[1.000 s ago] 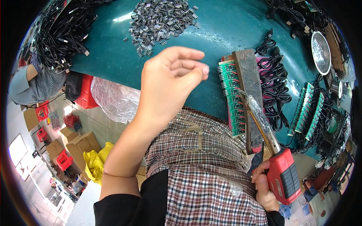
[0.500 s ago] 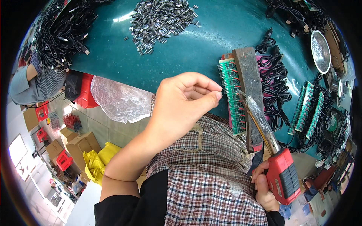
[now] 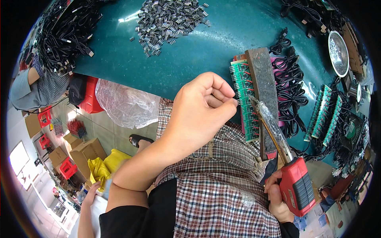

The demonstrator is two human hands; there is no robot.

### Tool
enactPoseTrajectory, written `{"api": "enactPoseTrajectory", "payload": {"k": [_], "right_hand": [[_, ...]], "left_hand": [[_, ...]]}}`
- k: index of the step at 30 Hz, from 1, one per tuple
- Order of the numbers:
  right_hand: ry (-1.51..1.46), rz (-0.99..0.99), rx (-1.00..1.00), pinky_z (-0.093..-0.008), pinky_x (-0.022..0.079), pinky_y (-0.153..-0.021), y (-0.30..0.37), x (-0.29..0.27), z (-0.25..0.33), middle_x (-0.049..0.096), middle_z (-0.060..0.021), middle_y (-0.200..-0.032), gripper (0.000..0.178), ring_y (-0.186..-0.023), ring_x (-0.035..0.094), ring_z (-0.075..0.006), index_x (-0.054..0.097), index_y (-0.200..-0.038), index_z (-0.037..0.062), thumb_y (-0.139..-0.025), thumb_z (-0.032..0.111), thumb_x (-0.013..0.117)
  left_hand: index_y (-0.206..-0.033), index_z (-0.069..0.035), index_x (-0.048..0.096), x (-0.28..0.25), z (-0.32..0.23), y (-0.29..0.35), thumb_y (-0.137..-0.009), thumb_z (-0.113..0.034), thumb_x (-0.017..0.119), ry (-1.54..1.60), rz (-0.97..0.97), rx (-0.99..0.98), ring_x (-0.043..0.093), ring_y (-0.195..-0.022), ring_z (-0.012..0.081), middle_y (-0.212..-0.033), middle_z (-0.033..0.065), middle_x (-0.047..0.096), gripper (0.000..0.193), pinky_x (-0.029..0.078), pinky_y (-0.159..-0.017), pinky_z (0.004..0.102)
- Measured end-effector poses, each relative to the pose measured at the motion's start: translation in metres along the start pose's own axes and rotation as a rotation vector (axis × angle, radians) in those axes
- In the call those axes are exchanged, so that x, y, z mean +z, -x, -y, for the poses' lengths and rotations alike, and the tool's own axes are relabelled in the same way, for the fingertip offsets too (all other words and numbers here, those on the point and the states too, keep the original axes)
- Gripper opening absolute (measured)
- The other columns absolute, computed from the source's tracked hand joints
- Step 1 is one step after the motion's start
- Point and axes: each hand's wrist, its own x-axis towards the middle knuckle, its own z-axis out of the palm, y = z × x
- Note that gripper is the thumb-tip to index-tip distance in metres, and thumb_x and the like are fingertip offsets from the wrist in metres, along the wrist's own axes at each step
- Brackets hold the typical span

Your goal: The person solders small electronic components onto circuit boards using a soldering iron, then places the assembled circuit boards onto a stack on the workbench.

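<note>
My right hand (image 3: 279, 200) is wrapped round the red and black handle of a soldering gun (image 3: 298, 186). Its metal shaft and thin tube slant up to the left, and the tip reaches the strip of green circuit boards (image 3: 249, 107). Short red wires stick up along that strip, and small metal contacts line its left edge. My left hand (image 3: 202, 111) is closed in a pinch just left of those contacts. Whatever its thumb and forefinger hold is hidden or too small to make out. A dark, worn bar (image 3: 262, 87) lies along the strip's right side.
Bundled black cables (image 3: 291, 91) lie right of the bar. Farther right are more green board strips (image 3: 319, 113) and a metal bowl (image 3: 338, 53). Small metal connectors (image 3: 166, 23) are heaped on the green table (image 3: 107, 55). Another person's arm (image 3: 88, 210) shows at lower left.
My left hand has shifted slightly right and up, toward the board strip. The soldering gun has barely moved. Another person's arm and a sandalled foot have come into view on the left.
</note>
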Motion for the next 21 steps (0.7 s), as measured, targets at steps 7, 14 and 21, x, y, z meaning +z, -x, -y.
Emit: {"api": "enactPoseTrajectory", "payload": {"k": [7,14,21], "right_hand": [[-0.006,-0.008,-0.022,-0.0355,0.048,-0.054,-0.001,0.002,-0.004,0.062,-0.0093,-0.073,0.015,-0.056,0.061,-0.0284,0.068,-0.084,0.0046,-0.073,0.014,0.070],[-0.019,0.019,-0.040,-0.0352,0.050,-0.055,-0.001,0.001,-0.007,0.061,-0.0104,-0.073,0.018,-0.057,0.061,-0.0285,0.068,-0.087,0.0046,-0.069,0.007,0.069],[-0.112,0.040,-0.042,-0.0357,0.051,-0.056,-0.009,0.002,-0.001,0.062,-0.0109,-0.075,0.022,-0.059,0.063,-0.0290,0.070,-0.091,0.0040,-0.070,0.008,0.070]], "left_hand": [[-0.097,-0.001,0.058,0.003,0.003,-0.001,-0.088,0.006,0.069,-0.006,-0.014,0.021,0.070,-0.078,0.0097,-0.088,0.0053,0.069,0.016,0.055,-0.070,0.0218],[-0.095,-0.001,0.057,0.006,0.002,-0.002,-0.087,0.005,0.070,-0.028,-0.026,0.044,0.067,-0.074,0.0079,-0.085,0.0037,0.067,0.017,0.052,-0.067,0.0210],[-0.094,-0.001,0.055,0.005,0.004,-0.005,-0.086,0.004,0.072,-0.054,-0.022,0.064,0.066,-0.071,0.0073,-0.082,0.0038,0.067,0.020,0.052,-0.064,0.0214]]}}
